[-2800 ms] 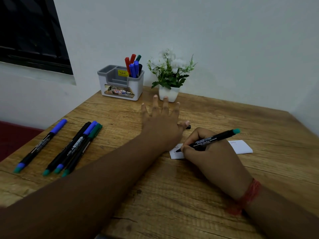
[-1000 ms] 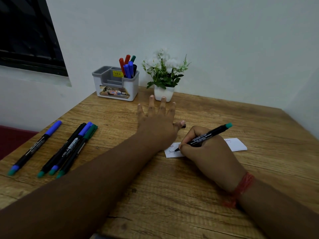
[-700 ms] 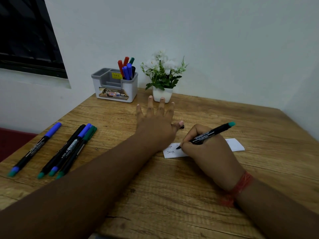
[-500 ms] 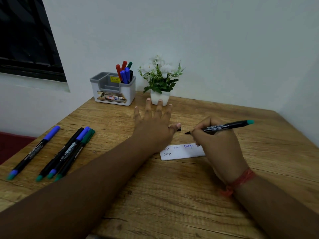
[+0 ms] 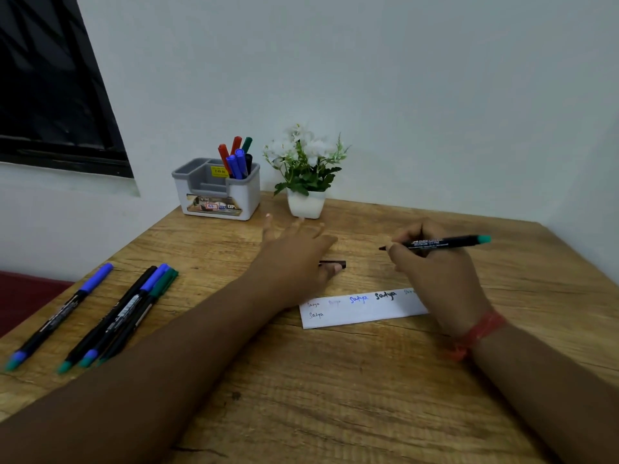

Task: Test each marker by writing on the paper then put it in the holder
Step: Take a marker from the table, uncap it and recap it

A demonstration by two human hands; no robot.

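Fingers of the right hand are pinching an uncapped black marker, holding it level above the table, just beyond the paper strip. The left hand is lying spread and flat, its thumb touching a dark cap. Four markers are lying at the left; the holder is standing far left, beside a potted plant.

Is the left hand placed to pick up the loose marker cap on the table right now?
Probably yes: the left hand hovers open right beside the cap, thumb next to it, nothing between. The right hand holds the uncapped marker apart.
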